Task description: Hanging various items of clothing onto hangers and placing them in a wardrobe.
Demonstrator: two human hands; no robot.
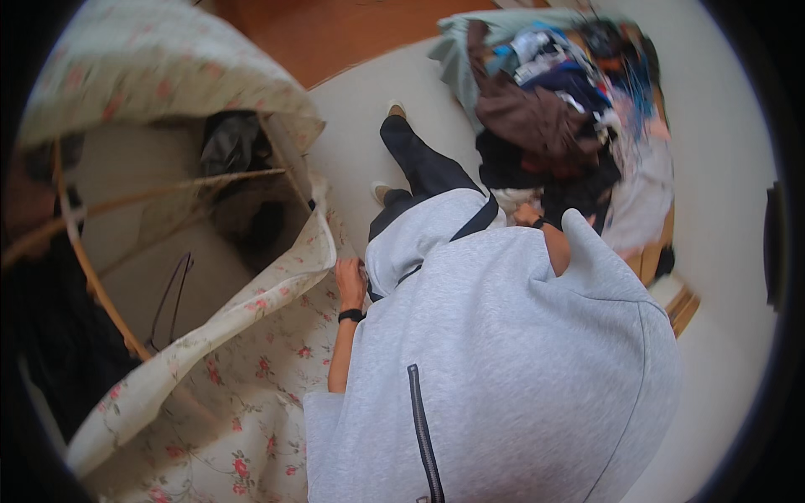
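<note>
My left hand [351, 281], with a black band on its wrist, is at the left edge of light grey cloth [434, 223] with black strips, beside the floral fabric cover [270, 371]. Its fingertips are hidden, so its hold is unclear. My right hand [527, 215] is partly hidden on the other side of that cloth, close to the pile of clothes; whether it grips anything cannot be told. The grey cloth lies in front of my dark-trousered legs. A grey top with a dark zipper [422, 434] fills the lower middle of the view.
The floral cover hangs open around a wardrobe frame of thin poles [100, 302], with dark clothes and a hanger [173, 302] inside. At the right, a brown garment [534, 119] and other clothes are heaped on a wooden surface. An orange-brown panel [327, 31] stands beyond the pale floor [352, 119].
</note>
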